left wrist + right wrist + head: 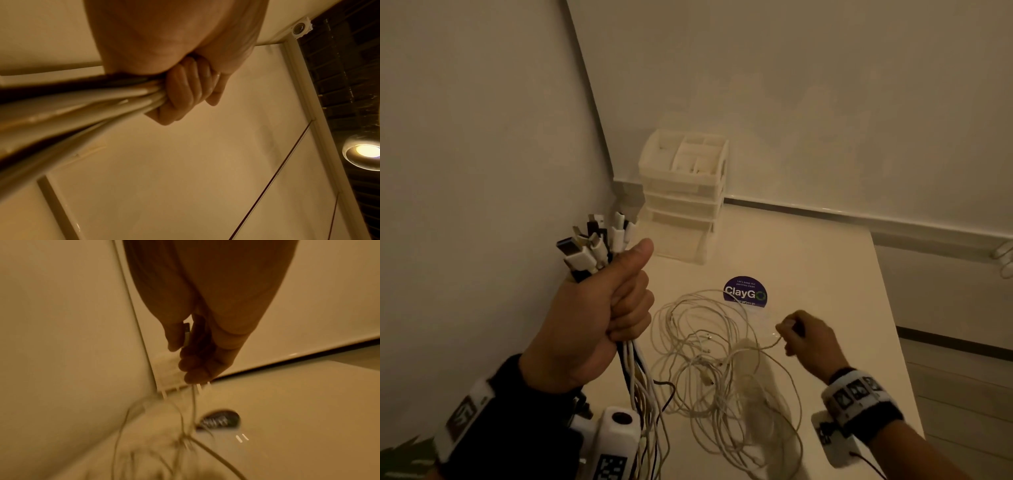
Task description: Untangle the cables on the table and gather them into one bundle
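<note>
White cables (702, 356) lie tangled on the tabletop (825, 274).
A bundle (599, 246) is gripped by curled left hand (599, 315) fingers; one strand (770, 344) is pinched by the right hand (811, 337).

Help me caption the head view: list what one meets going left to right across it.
Left hand gripping a bundle of black and white cable ends → white plastic drawer organiser → round purple ClayGo sticker → right hand pinching a thin white cable.

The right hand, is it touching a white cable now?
Touching. In the head view the right hand pinches one white cable rising from the tangle; the right wrist view shows it leaving the fingers.
</note>
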